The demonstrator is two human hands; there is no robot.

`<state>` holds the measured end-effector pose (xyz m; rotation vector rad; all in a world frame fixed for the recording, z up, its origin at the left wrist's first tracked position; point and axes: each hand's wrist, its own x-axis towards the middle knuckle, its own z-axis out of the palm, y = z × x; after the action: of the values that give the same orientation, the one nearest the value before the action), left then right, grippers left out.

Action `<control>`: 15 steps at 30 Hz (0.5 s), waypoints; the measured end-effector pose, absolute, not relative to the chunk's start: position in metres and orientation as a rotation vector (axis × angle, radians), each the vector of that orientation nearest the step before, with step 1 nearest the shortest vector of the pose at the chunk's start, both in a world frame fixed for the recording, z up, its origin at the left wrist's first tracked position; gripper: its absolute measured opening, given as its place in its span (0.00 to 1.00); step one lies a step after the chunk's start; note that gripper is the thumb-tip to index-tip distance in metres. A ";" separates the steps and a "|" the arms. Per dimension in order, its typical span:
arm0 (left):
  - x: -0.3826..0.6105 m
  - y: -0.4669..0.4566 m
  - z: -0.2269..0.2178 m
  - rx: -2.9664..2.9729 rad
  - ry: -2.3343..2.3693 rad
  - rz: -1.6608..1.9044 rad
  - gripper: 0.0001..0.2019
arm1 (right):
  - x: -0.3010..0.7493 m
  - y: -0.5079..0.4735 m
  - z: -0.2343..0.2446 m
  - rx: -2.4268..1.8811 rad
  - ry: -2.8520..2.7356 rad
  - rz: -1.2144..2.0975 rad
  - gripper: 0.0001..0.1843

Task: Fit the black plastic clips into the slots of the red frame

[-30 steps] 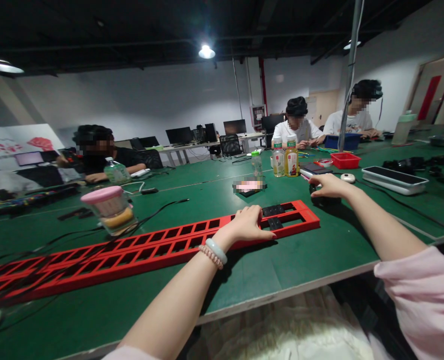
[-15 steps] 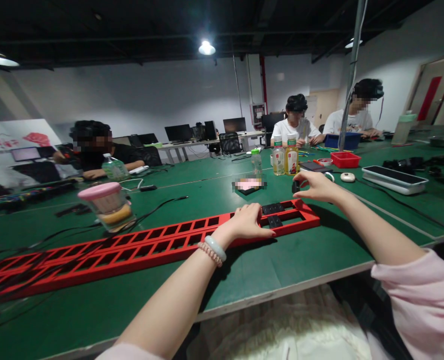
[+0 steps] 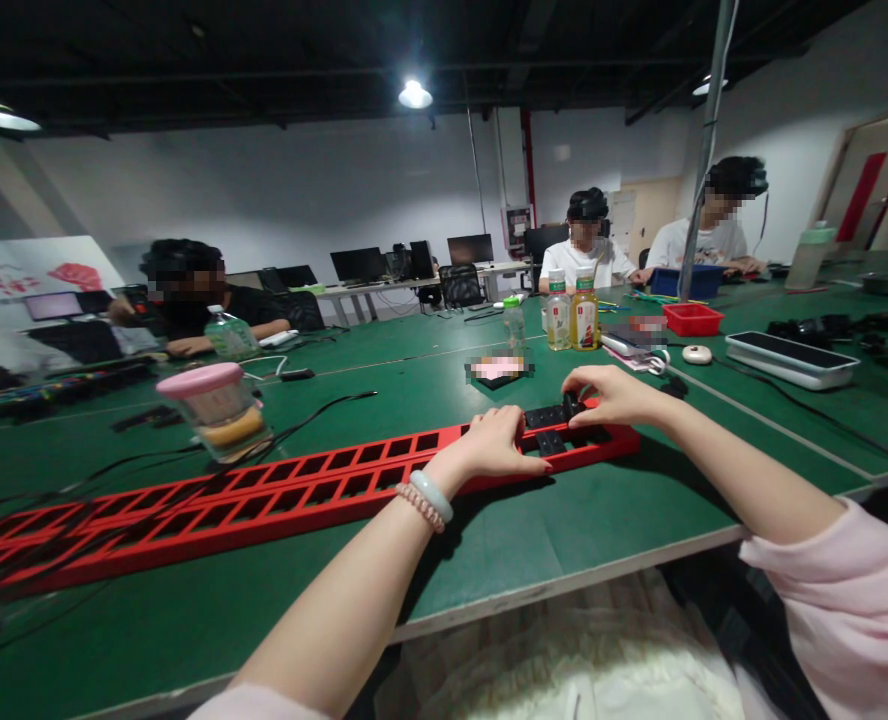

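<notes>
A long red slotted rack (image 3: 264, 529) stretches over the green table from the left edge to just past my right hand. My left hand (image 3: 491, 446) lies across it, fingers over the far side and thumb along the near side. Between the thumb and fingers of my right hand (image 3: 615, 394) is a small black block (image 3: 570, 405), tilted up over the far row near the right end. Two dark pieces sit in the rack: a black piece (image 3: 543, 417) in the far row and another black piece (image 3: 549, 442) in the near row. My fingers partly hide the slots.
A pink-lidded cup (image 3: 208, 410) stands behind the rack, and black cables (image 3: 301, 428) cross its left part. Drink bottles (image 3: 583, 318), a red tray (image 3: 691, 319) and a white case (image 3: 789, 362) stand farther back. Several people sit around the table.
My right hand has moved left and down with the black block, from above the rack's far right corner to the far row. My left hand has stayed in place.
</notes>
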<state>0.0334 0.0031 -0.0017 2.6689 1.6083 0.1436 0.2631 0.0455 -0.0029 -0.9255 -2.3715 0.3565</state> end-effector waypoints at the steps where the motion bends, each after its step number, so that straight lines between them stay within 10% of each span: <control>1: 0.033 0.003 -0.001 2.665 1.608 0.137 0.30 | 0.264 0.046 -0.003 -0.923 -2.364 0.361 0.21; 15: 0.032 0.004 -0.004 2.678 1.595 0.169 0.29 | 0.266 0.047 -0.002 -0.908 -2.380 0.369 0.21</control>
<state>0.0324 0.0042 -0.0035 2.6777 1.5952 0.1695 0.2658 0.0466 -0.0023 -0.9080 -2.3798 0.3694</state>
